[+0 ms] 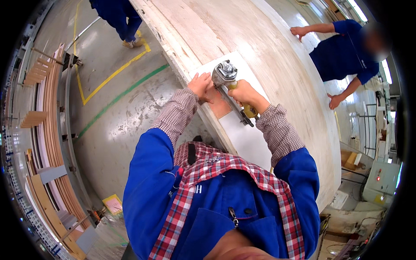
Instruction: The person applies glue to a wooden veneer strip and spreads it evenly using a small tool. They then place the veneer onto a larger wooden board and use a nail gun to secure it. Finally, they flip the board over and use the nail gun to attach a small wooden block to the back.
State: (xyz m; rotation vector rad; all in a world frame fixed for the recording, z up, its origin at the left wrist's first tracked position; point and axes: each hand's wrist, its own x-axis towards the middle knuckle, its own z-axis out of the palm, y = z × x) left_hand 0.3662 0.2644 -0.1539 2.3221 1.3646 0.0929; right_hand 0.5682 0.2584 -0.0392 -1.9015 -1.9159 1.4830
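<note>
A pneumatic nail gun (225, 73) with a silver head and a yellowish handle is gripped by my right hand (248, 95). Its long magazine slants down toward me over a white sheet (250, 141). Beside it, my left hand (200, 86) lies with its fingers stretched out at the table's left edge. Under that hand and the gun is a small reddish-brown wooden piece (222, 108). The gun's nose is hidden, so I cannot tell whether it touches the wood.
The large pale wooden tabletop (277, 65) spreads to the right. A co-worker (340, 54) stands at its far right side, both hands near its edge. Another person's legs (123, 21) show at the top left. Stacked wooden strips (53, 104) stand at the left, beyond the marked floor.
</note>
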